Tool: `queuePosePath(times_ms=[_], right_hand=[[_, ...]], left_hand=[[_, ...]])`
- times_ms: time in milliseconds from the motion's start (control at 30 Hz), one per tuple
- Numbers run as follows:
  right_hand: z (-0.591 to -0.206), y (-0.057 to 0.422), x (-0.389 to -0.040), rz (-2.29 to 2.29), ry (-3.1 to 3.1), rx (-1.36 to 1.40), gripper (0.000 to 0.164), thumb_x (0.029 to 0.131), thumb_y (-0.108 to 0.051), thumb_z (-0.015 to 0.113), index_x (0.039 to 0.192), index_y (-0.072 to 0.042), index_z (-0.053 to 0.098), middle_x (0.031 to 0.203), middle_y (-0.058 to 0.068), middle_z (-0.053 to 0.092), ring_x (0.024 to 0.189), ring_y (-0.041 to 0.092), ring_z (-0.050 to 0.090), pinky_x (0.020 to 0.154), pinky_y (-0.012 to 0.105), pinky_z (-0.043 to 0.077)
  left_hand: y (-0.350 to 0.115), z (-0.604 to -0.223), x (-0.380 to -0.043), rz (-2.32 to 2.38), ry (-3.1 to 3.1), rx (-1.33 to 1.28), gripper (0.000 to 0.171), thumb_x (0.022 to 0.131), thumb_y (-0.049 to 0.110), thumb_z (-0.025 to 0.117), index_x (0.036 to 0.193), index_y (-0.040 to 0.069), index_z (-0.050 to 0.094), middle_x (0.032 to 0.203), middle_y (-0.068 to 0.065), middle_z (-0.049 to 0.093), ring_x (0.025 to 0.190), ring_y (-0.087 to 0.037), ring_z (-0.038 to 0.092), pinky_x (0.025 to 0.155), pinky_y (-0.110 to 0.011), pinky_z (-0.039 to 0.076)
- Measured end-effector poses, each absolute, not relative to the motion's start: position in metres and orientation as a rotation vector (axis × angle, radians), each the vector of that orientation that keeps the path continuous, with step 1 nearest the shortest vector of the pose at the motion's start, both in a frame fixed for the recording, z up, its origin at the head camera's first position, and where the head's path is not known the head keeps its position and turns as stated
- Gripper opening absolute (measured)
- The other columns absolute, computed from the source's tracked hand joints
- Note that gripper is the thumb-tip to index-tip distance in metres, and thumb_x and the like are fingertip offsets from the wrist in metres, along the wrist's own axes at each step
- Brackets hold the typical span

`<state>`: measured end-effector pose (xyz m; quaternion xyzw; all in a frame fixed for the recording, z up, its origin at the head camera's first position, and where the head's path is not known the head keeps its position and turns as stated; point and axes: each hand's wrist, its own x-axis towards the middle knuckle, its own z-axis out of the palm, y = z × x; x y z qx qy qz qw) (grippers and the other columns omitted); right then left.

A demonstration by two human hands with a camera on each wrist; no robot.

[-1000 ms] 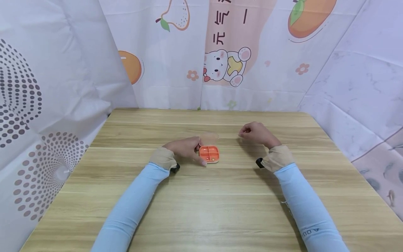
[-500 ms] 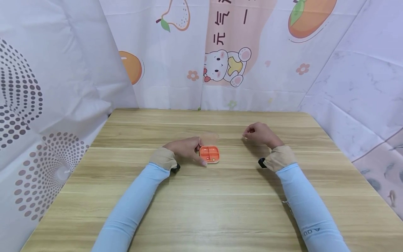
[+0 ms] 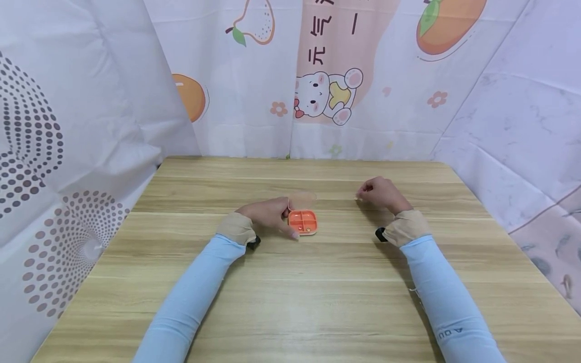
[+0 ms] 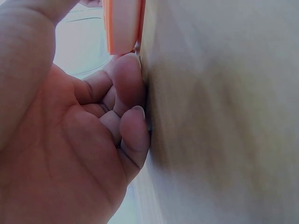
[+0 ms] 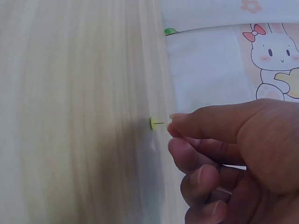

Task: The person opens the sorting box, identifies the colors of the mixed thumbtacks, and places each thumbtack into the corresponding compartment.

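An orange four-compartment box (image 3: pixel 302 222) sits on the table, its clear lid (image 3: pixel 303 200) raised at the back. Small pieces, one yellowish, lie in its front compartments. My left hand (image 3: pixel 269 213) holds the box at its left side, thumb along the front corner and other fingers toward the back. In the left wrist view, curled fingers (image 4: pixel 130 84) meet the table under the box's orange edge (image 4: pixel 123 25). Farther right, my right hand (image 3: pixel 380 193) is close over the table, thumb and index tips together. A yellow thumbtack (image 5: pixel 153 123) has its pin toward those fingertips, a small gap between.
The wood-grain table (image 3: pixel 290 297) stretches around both hands. A printed white curtain (image 3: pixel 245 101) hangs along its far edge, with a dotted sheet (image 3: pixel 81 151) at the left and a marbled sheet (image 3: pixel 513 126) at the right.
My right hand has shifted a short way to the right, away from the box. My left hand, the box and its raised lid stay in place.
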<state>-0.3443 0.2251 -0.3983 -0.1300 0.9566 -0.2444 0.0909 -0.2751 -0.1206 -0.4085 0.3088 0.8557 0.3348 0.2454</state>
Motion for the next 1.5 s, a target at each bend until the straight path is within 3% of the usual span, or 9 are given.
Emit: queuePosePath(times_ms=[267,767,1000,1100,1267,1367,1500], right_hand=[[-0.401,0.224,-0.342,-0.730,2.827,-0.384,0.021,0.091,-0.028,0.061,0.094,-0.009,0.068,0.081,0.006,0.065,0.068,0.017,0.053,0.060,0.030,0.043],[-0.402,0.230,-0.341,-0.758,2.813,-0.326,0.021,0.092,-0.024,0.058,0.087,-0.007,0.070,0.078,0.006,0.065,0.064,0.016,0.053,0.059,0.028,0.044],[-0.399,0.235,-0.342,-1.071,2.613,-0.210,0.026,0.096,-0.022,0.050,0.098,0.001,0.063,0.070,0.003,0.054,0.055,0.012,0.042,0.053,0.028,0.038],[-0.397,0.237,-0.343,-1.365,2.385,-0.141,0.028,0.097,-0.023,0.050,0.098,0.003,0.058,0.063,-0.001,0.047,0.048,0.010,0.035,0.048,0.026,0.033],[-0.398,0.248,-0.349,-1.952,1.372,-0.103,0.020,0.102,-0.021,0.037,0.097,-0.007,0.051,0.072,-0.004,0.047,0.053,0.007,0.023,0.051,0.019,0.019],[-0.402,0.257,-0.354,-2.001,0.770,-0.049,0.025,0.104,-0.025,0.026,0.099,-0.012,0.047,0.079,-0.004,0.043,0.058,0.006,0.015,0.056,0.019,0.012],[-0.406,0.263,-0.358,-1.964,0.522,-0.074,0.033,0.104,-0.031,0.021,0.100,-0.014,0.049,0.082,-0.006,0.042,0.059,0.005,0.013,0.059,0.018,0.009]], left_hand=[[-0.119,-0.409,-0.278,0.922,2.325,0.849,0.052,0.065,0.043,0.083,0.097,0.010,0.057,0.071,0.004,0.051,0.063,-0.007,0.040,0.058,-0.023,0.035],[-0.117,-0.411,-0.279,0.884,2.363,0.828,0.061,0.062,0.050,0.083,0.101,0.014,0.053,0.075,0.005,0.054,0.068,-0.008,0.043,0.061,-0.024,0.037],[-0.118,-0.410,-0.277,0.885,2.374,0.795,0.064,0.062,0.049,0.083,0.103,0.013,0.049,0.083,0.001,0.059,0.072,-0.008,0.047,0.064,-0.024,0.041],[-0.118,-0.409,-0.277,0.888,2.372,0.794,0.064,0.062,0.050,0.083,0.103,0.014,0.049,0.081,0.002,0.057,0.072,-0.008,0.046,0.064,-0.024,0.041],[-0.118,-0.410,-0.277,0.888,2.363,0.816,0.060,0.063,0.050,0.083,0.100,0.014,0.052,0.075,0.004,0.051,0.067,-0.008,0.042,0.060,-0.024,0.037],[-0.119,-0.410,-0.277,0.897,2.351,0.819,0.059,0.063,0.048,0.083,0.100,0.013,0.053,0.075,0.003,0.053,0.067,-0.009,0.043,0.060,-0.024,0.038],[-0.121,-0.410,-0.276,0.890,2.359,0.798,0.061,0.063,0.049,0.083,0.102,0.013,0.052,0.079,0.002,0.055,0.070,-0.009,0.046,0.063,-0.024,0.040]])
